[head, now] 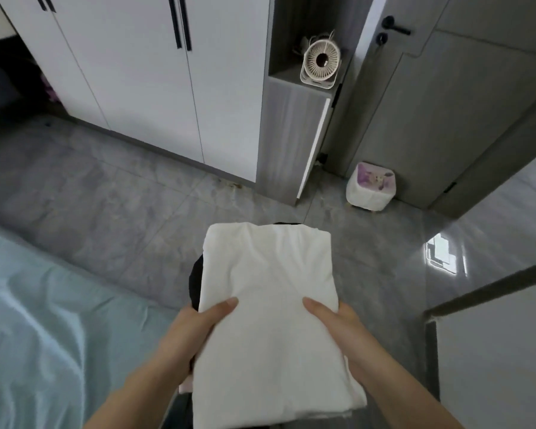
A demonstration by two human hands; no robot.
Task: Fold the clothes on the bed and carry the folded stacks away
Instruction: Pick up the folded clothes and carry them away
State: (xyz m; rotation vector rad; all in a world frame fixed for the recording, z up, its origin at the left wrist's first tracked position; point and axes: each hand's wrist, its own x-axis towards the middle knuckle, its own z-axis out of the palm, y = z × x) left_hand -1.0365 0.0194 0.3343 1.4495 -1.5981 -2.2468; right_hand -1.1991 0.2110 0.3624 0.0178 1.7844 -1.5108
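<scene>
Ahead, lined bin [365,196]; folded stack [268,283] between left hand [195,326], right hand [338,325].

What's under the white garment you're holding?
A dark garment peeks out at its left and far edges. The white garment covers the rest, so how many pieces lie beneath is hidden.

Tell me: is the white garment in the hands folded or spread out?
Folded: the white garment is a compact rectangle atop a dark garment, gripped by left hand and right hand.
</scene>
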